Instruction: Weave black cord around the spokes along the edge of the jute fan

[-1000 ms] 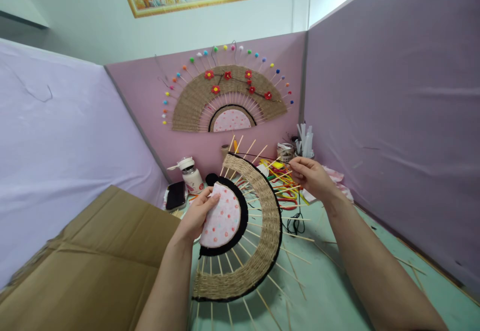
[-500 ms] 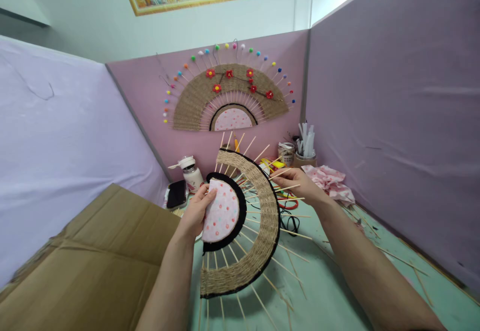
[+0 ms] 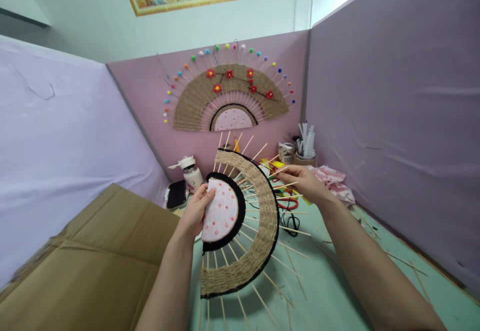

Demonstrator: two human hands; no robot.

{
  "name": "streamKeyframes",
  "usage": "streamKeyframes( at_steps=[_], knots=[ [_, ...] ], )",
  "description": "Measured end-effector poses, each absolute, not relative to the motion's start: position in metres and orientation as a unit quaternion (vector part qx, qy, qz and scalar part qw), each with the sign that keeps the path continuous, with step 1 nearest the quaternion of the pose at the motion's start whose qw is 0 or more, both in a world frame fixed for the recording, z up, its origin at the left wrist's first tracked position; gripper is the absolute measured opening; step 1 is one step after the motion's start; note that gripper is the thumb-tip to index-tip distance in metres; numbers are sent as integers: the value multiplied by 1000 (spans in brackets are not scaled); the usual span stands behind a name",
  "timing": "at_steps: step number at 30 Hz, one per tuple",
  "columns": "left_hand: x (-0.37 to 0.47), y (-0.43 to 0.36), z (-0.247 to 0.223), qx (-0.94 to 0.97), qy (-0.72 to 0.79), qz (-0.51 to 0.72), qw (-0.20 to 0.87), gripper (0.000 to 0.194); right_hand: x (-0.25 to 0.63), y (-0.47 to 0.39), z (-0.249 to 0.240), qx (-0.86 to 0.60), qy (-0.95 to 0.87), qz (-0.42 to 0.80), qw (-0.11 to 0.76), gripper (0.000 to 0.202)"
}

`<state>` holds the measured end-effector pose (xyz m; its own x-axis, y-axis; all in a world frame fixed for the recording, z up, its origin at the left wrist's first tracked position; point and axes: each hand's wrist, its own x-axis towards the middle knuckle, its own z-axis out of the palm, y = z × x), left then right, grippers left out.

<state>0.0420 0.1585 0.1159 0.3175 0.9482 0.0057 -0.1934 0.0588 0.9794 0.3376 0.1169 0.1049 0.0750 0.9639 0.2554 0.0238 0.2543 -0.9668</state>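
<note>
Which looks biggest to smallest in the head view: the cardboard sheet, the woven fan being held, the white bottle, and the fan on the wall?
1. cardboard sheet
2. held woven fan and wall fan: similar spread, and the held one is nearer the camera, so unranked
3. white bottle

A craft workstation: pink and purple partition panels (image 3: 393, 96) enclose a green table (image 3: 330, 291); a finished woven fan (image 3: 228, 96) hangs as a sample, with sticks, cords and jars at the table's far edge

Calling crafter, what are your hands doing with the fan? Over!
Left hand gripping fan by its pink centre. Right hand pinching a stick at the rim. Fan held above the table; nothing blocking.
</note>
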Motion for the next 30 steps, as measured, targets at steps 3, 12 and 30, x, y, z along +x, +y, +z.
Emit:
streamKeyframes(
  at_steps=[3, 12, 30],
  knots=[
    [41, 159, 116, 515, 366, 459, 625, 42, 342, 117, 104, -450, -528, 404, 597, 25],
    [41, 160, 114, 512, 372, 467, 618, 39, 346, 117, 111, -426, -488, 375, 663, 26],
    [40, 161, 118, 477, 369, 504, 618, 34, 344, 120, 105, -411, -510, 378, 654, 23]
  ],
)
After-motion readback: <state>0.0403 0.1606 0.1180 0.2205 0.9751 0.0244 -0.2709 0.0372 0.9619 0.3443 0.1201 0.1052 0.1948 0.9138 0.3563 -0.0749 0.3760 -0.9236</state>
